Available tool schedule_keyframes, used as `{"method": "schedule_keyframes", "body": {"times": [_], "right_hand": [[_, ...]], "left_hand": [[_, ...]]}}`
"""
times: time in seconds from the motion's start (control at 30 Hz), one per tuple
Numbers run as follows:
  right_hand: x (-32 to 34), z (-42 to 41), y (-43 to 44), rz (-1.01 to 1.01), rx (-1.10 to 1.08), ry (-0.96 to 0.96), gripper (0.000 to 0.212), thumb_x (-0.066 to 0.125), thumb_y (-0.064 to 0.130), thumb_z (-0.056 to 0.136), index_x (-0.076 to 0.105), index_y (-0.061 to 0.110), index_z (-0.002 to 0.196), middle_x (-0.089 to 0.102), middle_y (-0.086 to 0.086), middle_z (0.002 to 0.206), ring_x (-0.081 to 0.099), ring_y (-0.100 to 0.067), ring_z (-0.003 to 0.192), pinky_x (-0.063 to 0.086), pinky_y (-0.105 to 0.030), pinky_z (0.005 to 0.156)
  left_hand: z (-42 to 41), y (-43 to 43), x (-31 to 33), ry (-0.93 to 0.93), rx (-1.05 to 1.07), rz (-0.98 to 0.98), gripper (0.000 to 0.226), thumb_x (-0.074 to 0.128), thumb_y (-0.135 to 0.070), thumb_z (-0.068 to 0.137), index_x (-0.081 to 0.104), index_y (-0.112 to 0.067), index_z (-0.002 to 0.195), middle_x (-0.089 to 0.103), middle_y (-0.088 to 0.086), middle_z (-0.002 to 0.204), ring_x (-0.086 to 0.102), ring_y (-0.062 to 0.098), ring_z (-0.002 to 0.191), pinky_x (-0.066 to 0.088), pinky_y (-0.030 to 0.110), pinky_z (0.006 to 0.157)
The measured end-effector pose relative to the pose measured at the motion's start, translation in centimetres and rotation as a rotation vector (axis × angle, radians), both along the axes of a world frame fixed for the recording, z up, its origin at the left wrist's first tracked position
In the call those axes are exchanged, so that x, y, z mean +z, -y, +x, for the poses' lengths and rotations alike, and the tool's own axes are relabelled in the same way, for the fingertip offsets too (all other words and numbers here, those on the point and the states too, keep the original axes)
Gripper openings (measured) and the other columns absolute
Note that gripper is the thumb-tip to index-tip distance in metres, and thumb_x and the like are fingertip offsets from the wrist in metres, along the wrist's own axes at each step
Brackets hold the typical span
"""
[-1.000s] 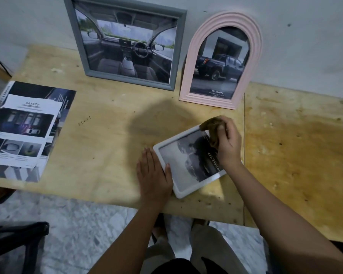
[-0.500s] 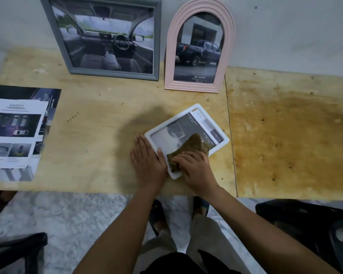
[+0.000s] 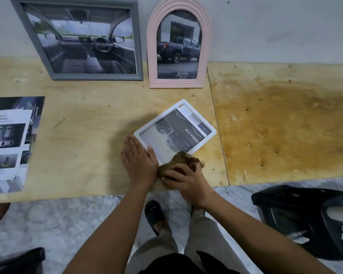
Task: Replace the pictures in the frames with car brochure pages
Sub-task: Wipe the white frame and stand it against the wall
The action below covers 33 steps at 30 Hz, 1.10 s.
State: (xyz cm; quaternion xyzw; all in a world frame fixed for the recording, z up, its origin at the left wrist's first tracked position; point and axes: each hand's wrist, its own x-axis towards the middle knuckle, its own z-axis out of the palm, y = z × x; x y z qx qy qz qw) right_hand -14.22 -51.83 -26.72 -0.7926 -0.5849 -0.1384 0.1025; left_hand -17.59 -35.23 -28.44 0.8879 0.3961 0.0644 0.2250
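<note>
A small white frame (image 3: pixel 210 129) lies flat and turned at an angle on the wooden table (image 3: pixel 91 119), with a grey car brochure page behind its glass. My left hand (image 3: pixel 140 160) rests flat on the table, thumb against the frame's near-left edge. My right hand (image 3: pixel 184 179) clutches a brown cloth (image 3: pixel 181 159) over the frame's near corner. A grey frame (image 3: pixel 139 62) with a car-interior page and a pink arched frame (image 3: pixel 205 46) with a pickup page lean on the wall.
Loose car brochure pages (image 3: pixel 10 139) lie at the table's left edge. A stained second board (image 3: pixel 285 119) extends the table to the right. A black bin (image 3: pixel 305 214) stands on the marble floor at lower right; my sandalled foot (image 3: pixel 154 216) is below the table edge.
My right hand dragged the cloth from the frame's far-right corner across the glass to its near corner. My left hand stayed at the left edge. The camera view shifted.
</note>
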Motion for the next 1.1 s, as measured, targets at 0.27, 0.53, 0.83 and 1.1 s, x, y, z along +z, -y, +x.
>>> {"method": "schedule_keyframes", "body": {"times": [0.27,0.53,0.83,1.1], "right_hand": [[0.7,2.7,2.7,0.148,-0.401,-0.330,0.044,0.050,0.011,0.080,0.057,0.028,0.120,0.063,0.005,0.117,0.048,-0.021,0.095,0.043,-0.036,0.074],[5.5,11.1,-2.4,0.386,-0.725,-0.625,0.037,0.040,0.025,0.099,0.048,0.017,0.134,0.060,-0.002,0.123,0.051,-0.022,0.112,0.033,-0.028,0.096],[0.3,10.0,-7.3,0.027,-0.561,-0.640,0.051,0.043,0.024,0.094,0.038,0.006,0.141,0.040,-0.014,0.146,0.033,-0.032,0.137,0.025,-0.044,0.112],[0.3,9.5,-7.6,-0.009,-0.208,-0.670,0.049,0.055,0.007,0.082,0.055,0.012,0.130,0.057,-0.009,0.132,0.052,-0.031,0.122,0.042,-0.041,0.100]], "left_hand": [[-0.3,-0.1,-0.3,-0.021,-0.030,-0.008,0.075,0.007,-0.048,0.090,0.008,0.000,0.147,0.009,0.013,0.157,0.007,0.021,0.145,0.005,0.042,0.116],[0.0,-0.1,-0.1,0.010,-0.005,0.025,0.071,0.013,-0.045,0.092,0.018,0.003,0.145,0.020,0.015,0.154,0.018,0.025,0.143,0.012,0.042,0.114],[0.0,-0.2,-0.2,-0.007,-0.011,0.022,0.072,0.008,-0.049,0.093,0.010,-0.002,0.148,0.013,0.011,0.156,0.010,0.019,0.144,0.000,0.034,0.114],[0.1,-0.3,-0.2,-0.032,0.005,0.029,0.071,0.005,-0.047,0.097,0.021,0.002,0.145,0.027,0.017,0.151,0.026,0.026,0.140,0.011,0.038,0.113]]}}
